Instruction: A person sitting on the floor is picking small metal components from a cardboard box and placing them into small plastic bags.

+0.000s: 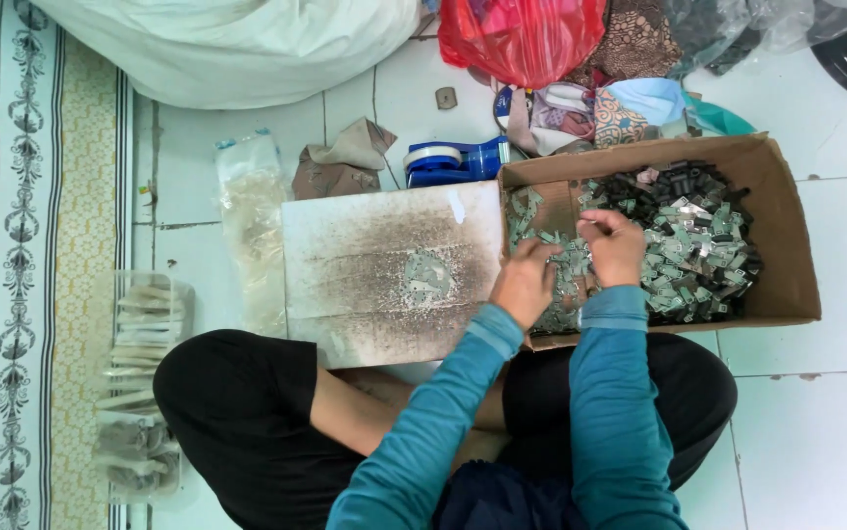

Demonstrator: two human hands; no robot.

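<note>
Pretty cramped from where I'm sitting: both my hands are down inside the cardboard box (787,245), hemmed in by its walls and the heap of small metal parts (688,245). Left of it, the stained white board (365,265) lies flat and open on top. Behind it, the blue tape dispenser (458,160) and cloth scraps (581,113) block the back.

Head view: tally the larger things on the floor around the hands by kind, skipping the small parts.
Cardboard box of small metal parts, both hands in it: 1
Speckled white board: 1
Blue tape dispenser: 1
Red plastic bag: 1
White sack: 1
Left hand, right hand: 2
Total: 7
</note>
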